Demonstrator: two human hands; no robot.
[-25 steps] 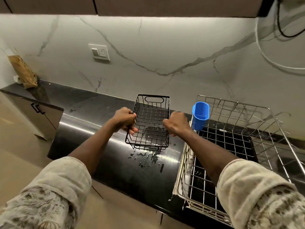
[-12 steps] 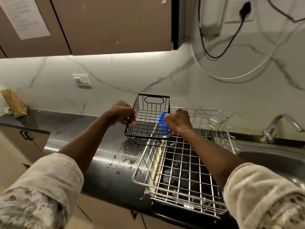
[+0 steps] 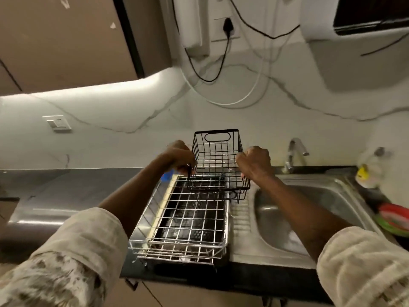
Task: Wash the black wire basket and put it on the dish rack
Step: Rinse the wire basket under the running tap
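Observation:
The black wire basket (image 3: 218, 158) hangs upright in the air above the far end of the dish rack (image 3: 188, 220), its right edge reaching toward the sink. My left hand (image 3: 180, 157) grips its left rim. On the opposite rim my right hand (image 3: 254, 165) holds it with curled fingers. The rack is a silver wire frame over a black drip tray, standing on the counter just left of the sink. A cut-out handle shows on the basket's far wall.
A steel sink (image 3: 309, 209) with a ribbed drainboard lies right of the rack, its tap (image 3: 295, 151) at the back. Green and red plates (image 3: 394, 220) sit at the far right. The blue cup (image 3: 167, 175) peeks out behind my left wrist. Dark countertop (image 3: 66, 196) stretches left.
Both hands carried the basket rightward, from above the wet counter to over the far end of the dish rack. The view swung right, bringing the sink and tap into sight.

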